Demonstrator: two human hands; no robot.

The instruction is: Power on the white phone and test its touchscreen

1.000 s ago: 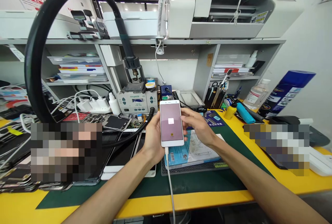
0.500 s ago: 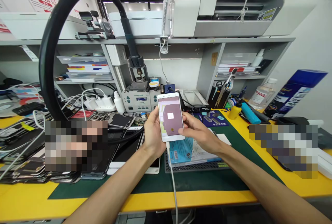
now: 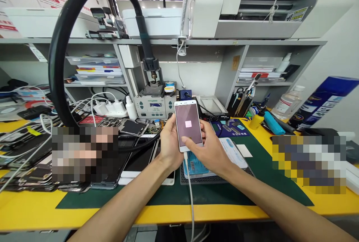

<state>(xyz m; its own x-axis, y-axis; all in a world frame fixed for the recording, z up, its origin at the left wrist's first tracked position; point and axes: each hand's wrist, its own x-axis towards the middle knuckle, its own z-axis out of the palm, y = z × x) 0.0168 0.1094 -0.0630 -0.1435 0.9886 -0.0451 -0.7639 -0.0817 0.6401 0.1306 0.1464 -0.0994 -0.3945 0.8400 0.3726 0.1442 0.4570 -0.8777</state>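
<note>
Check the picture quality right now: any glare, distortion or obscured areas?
All in the head view: the phone shows no strong glare on its screen; the blue can at right looks slanted, perhaps partly wide-angle distortion; pixelated patches hide areas left and right.

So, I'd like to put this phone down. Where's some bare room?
The phone should fit on bare green mat between the white card and the yellow strip at right. Another patch lies between the dark pad and the mat's front edge, but the white cable crosses it. Screens crowd the left, bottles the back right.
</note>
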